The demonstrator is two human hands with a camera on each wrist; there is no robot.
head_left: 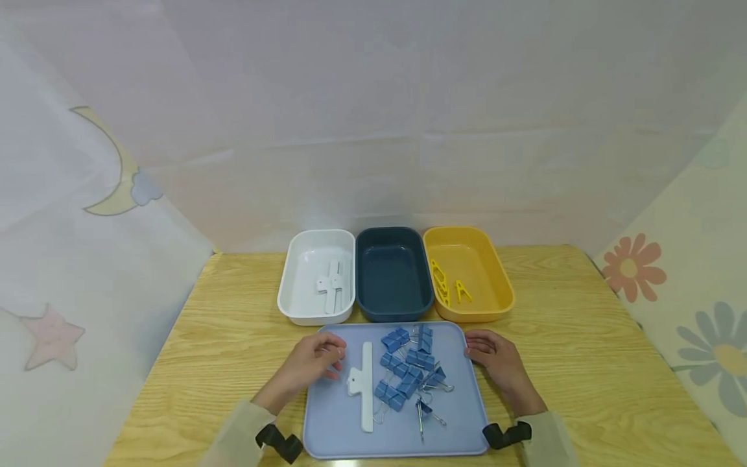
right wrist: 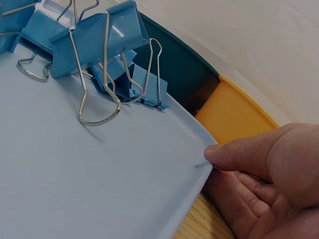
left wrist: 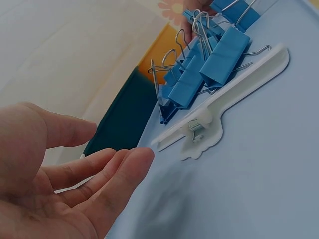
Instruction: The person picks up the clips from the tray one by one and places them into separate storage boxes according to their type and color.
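- One white clip (head_left: pixel 367 389) lying on the left half of a pale blue tray (head_left: pixel 335 431), long bar running front to back, its handle sticking out to the left.
- Left hand (head_left: pixel 315 360) is hanging just left of that clip, over the tray's left edge, fingers loosely bent with a decent gap between thumb and fingertips.
- Right hand (head_left: pixel 496 360) has hold of the tray's rim near the far right corner, thumb on top and the fingers partly hidden below the edge.
- Bunch of blue binder clips (head_left: pixel 421 360) right of the white clip, piled loosely, wire handles pointing all over the place.
- Three bins in a row just behind the tray: white bin (head_left: pixel 300 272) on the left with white clips (head_left: pixel 335 281) in it, navy bin (head_left: pixel 393 279) in the middle, yellow bin (head_left: pixel 478 272) on the right with some yellow clips (head_left: pixel 439 279).
- All of it's on a wood-grain table (head_left: pixel 583 324), with pale cloth (head_left: pixel 373 130) behind, moon (head_left: pixel 119 188) on the left side, flowers (head_left: pixel 628 267) on the right.
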